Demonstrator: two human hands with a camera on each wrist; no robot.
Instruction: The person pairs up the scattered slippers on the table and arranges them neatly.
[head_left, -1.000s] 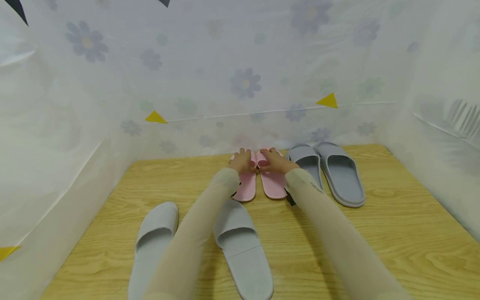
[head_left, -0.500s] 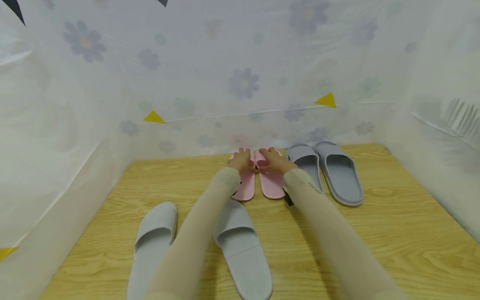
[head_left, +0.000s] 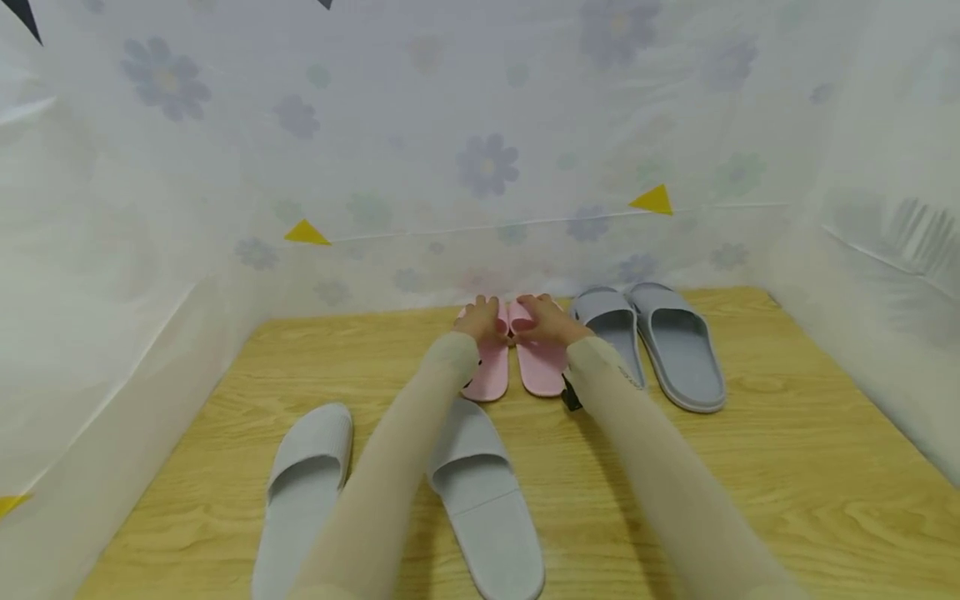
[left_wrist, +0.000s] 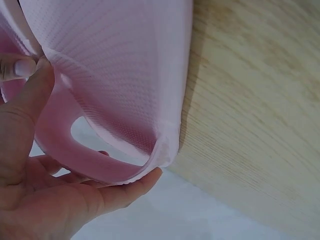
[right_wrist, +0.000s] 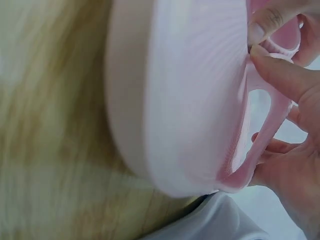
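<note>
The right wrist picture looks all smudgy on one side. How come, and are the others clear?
Right wrist view: the wooden table is blurred, while the pink slipper is sharper. Left wrist view: crisp wood grain, slipper texture clear. Head view: evenly lit, edges bent by the wide lens.

Hidden and cropped parts
Pale grey ribbed rubber slide (head_left: 300, 492) at seven o'clock runs off the bottom edge; hands cover the pink slippers' (head_left: 542, 367) straps.

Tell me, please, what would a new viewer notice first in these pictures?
First, the small pink rubber slippers at the far middle of the wooden table, with the left hand and right hand gripping their straps. Darker grey slippers lie right of them; pale grey slippers lie nearer.
</note>
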